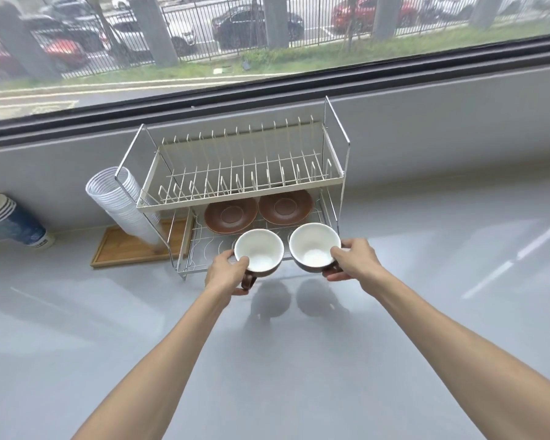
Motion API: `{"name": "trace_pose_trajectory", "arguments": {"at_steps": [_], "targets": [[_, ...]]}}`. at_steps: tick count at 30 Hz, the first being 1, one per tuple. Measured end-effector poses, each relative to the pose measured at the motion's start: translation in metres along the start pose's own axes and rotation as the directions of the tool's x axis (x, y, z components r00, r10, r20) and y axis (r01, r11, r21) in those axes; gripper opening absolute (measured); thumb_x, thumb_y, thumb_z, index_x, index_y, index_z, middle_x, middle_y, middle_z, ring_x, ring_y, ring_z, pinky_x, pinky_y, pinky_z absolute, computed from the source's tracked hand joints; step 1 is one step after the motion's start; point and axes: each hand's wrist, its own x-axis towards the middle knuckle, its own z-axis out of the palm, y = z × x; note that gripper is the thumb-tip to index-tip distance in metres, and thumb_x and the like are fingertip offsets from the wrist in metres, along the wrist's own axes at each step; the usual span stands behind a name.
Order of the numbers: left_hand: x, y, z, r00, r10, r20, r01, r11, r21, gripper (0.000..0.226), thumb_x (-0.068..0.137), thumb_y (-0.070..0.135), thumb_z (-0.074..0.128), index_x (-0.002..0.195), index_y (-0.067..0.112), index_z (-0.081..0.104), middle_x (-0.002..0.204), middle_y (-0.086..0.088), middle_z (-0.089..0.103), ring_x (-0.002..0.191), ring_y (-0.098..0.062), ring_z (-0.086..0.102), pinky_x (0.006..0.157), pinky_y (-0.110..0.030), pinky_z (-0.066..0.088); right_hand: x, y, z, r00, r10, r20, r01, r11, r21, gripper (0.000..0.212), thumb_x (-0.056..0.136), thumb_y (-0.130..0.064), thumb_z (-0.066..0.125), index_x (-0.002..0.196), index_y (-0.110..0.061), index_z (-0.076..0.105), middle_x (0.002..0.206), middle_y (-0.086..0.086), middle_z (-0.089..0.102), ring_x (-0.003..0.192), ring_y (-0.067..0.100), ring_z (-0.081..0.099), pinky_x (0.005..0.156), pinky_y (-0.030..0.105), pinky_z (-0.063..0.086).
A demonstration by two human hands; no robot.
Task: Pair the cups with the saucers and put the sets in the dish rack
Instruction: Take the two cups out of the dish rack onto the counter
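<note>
**Two cups held at the rack's front edge**

Two cups, brown outside and white inside, sit in your hands at the centre of the frame. Your left hand (227,269) is closed around the left cup (258,252) at its handle; your right hand (350,260) is closed around the right cup (313,246) the same way. Both cups are upright, side by side, held above the grey worktop (299,360) just in front of the dish rack (245,185). Two brown saucers (231,215) lie flat next to each other on the rack's lower tier, just behind the cups. The upper tier holds nothing. Left of the rack, a tilted stack of white cups (118,198) stands on a wooden tray (121,249).
</note>
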Motion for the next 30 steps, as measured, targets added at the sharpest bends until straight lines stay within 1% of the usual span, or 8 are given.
{"name": "trace_pose_trajectory", "arguments": {"at_steps": [4,9,11,14,19,23,26,30], "targets": [[-0.017,0.001,0.019,0.998,0.023,0.050,-0.022,1.000,-0.007,0.052,0.084,0.017,0.057,0.136,0.018,0.056,0.102,-0.015,0.072,0.082,-0.028,0.068,0.070,-0.052,0.065,-0.019,0.019,-0.030,0.997,0.021,-0.069,-0.018,0.999,0.043,0.029,0.085,-0.006,0.048,0.107,-0.005,0.066,0.068,0.015,0.072,0.064,0.032,0.076,0.074,0.045,0.064],[-0.037,0.003,0.064,0.987,0.061,0.148,-0.067,0.997,0.031,0.057,0.080,0.022,0.058,0.136,0.019,0.058,0.122,-0.017,0.068,0.088,-0.030,0.072,0.061,-0.045,0.065,-0.035,0.051,-0.072,0.984,0.078,-0.157,-0.066,0.994,0.081,0.028,0.086,-0.009,0.047,0.108,-0.006,0.065,0.069,0.014,0.074,0.063,0.029,0.077,0.085,0.045,0.061],[-0.046,0.006,0.084,0.980,0.077,0.182,-0.086,0.996,0.040,0.056,0.082,0.021,0.058,0.137,0.018,0.057,0.122,-0.018,0.068,0.093,-0.032,0.073,0.059,-0.042,0.065,-0.041,0.062,-0.089,0.974,0.112,-0.198,-0.091,0.990,0.112,0.028,0.087,-0.009,0.047,0.108,-0.006,0.065,0.066,0.012,0.072,0.062,0.029,0.076,0.086,0.045,0.061],[-0.056,0.012,0.117,0.965,0.097,0.244,-0.113,0.992,0.055,0.056,0.080,0.021,0.057,0.136,0.019,0.059,0.120,-0.019,0.069,0.085,-0.030,0.072,0.058,-0.042,0.065,-0.047,0.079,-0.113,0.953,0.159,-0.258,-0.118,0.979,0.169,0.029,0.086,-0.008,0.048,0.109,-0.004,0.065,0.068,0.012,0.071,0.062,0.030,0.076,0.084,0.046,0.062],[-0.070,0.022,0.171,0.943,0.088,0.320,-0.120,0.989,0.083,0.058,0.082,0.021,0.056,0.140,0.021,0.056,0.123,-0.016,0.066,0.085,-0.029,0.072,0.058,-0.040,0.064,-0.052,0.104,-0.152,0.905,0.228,-0.359,-0.143,0.958,0.249,0.029,0.086,-0.009,0.049,0.110,-0.004,0.064,0.068,0.012,0.071,0.060,0.030,0.076,0.083,0.046,0.062],[-0.077,0.031,0.213,0.934,0.087,0.346,-0.132,0.985,0.109,0.054,0.085,0.020,0.057,0.139,0.017,0.056,0.124,-0.016,0.064,0.094,-0.032,0.073,0.061,-0.042,0.065,-0.054,0.120,-0.178,0.862,0.278,-0.423,-0.152,0.939,0.308,0.031,0.089,-0.011,0.049,0.115,-0.005,0.063,0.070,0.011,0.072,0.059,0.029,0.076,0.084,0.040,0.062],[-0.080,0.038,0.242,0.930,0.066,0.362,-0.109,0.989,0.099,0.049,0.091,0.018,0.056,0.140,0.016,0.054,0.105,-0.013,0.068,0.087,-0.030,0.071,0.072,-0.047,0.065,-0.053,0.129,-0.195,0.832,0.318,-0.454,-0.158,0.921,0.356,0.036,0.090,-0.011,0.048,0.124,-0.007,0.060,0.080,0.013,0.075,0.058,0.025,0.076,0.074,0.032,0.062],[-0.083,0.045,0.276,0.925,0.058,0.375,-0.111,0.987,0.119,0.052,0.090,0.021,0.056,0.142,0.019,0.053,0.116,-0.017,0.070,0.087,-0.031,0.074,0.072,-0.047,0.065,-0.052,0.137,-0.211,0.794,0.361,-0.489,-0.151,0.897,0.416,0.037,0.093,-0.009,0.048,0.128,-0.009,0.059,0.075,0.009,0.071,0.057,0.022,0.073,0.050,0.018,0.054]]}}
